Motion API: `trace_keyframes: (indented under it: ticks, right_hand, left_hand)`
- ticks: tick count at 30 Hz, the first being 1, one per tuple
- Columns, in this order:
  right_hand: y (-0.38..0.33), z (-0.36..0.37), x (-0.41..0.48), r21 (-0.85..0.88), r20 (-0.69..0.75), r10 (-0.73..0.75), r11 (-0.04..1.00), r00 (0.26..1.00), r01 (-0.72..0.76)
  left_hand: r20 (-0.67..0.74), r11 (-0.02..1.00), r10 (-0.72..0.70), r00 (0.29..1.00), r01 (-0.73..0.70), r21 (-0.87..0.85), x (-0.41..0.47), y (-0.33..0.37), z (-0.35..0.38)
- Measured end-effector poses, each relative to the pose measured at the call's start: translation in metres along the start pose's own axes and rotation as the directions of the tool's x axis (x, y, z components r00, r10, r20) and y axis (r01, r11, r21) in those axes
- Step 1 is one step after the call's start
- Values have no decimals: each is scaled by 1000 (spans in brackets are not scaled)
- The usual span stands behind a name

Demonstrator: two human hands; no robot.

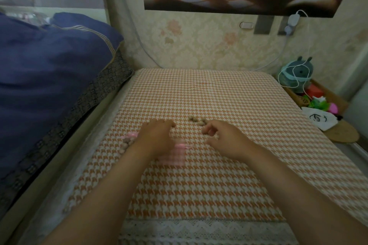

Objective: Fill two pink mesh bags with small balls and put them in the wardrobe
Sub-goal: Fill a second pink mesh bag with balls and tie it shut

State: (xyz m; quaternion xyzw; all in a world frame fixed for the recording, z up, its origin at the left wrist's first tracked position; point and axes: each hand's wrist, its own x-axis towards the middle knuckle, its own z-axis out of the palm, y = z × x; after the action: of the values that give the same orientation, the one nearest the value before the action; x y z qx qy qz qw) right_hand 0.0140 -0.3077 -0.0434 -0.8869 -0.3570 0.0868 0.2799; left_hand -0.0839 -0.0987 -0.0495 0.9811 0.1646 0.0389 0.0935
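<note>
Two pink mesh bags lie on an orange-and-white houndstooth cloth [199, 185]. One pink bag [129, 139], left of my left hand, holds several small beige balls. The other pink bag [176, 154] lies flat between my hands, partly under my left wrist. A small heap of loose balls [197, 120] sits just beyond my hands. My left hand [157, 137] hovers palm down with relaxed fingers over the cloth, blurred. My right hand [221, 137] has its fingers loosely curled beside the loose balls; whether it pinches a ball I cannot tell.
A bed with a dark blue quilt [45, 77] borders the left side. A wallpapered wall [199, 45] is behind. At right a wooden tray [328, 99] holds a teal plush toy, a white cable and small bright items.
</note>
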Motion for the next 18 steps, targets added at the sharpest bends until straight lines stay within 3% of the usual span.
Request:
trace_keyframes:
  ticks: [2,5,7,11,14,18]
  right_hand:
    - [9,-4,5,-15,-44,70,997,997,-71]
    - [28,-9,12,-70,-65,190,979,980,-194]
    - [40,-10,16,-76,-41,287,954,957,-290]
    - [54,-6,26,-84,3,387,919,922,-385]
    - [57,-4,35,-83,-7,391,917,920,-391]
    - [61,-5,50,-33,15,350,936,937,-349]
  left_hand:
    - [-73,1000,4,997,-3,14,12,10,0]
    - [-106,971,-22,994,-4,-239,34,28,6]
    - [-61,949,-27,998,7,-314,49,40,13]
    - [106,989,-61,992,75,-126,77,52,29]
    - [260,980,-76,963,120,-159,97,52,39]
    - [359,988,36,933,20,-150,112,58,40]
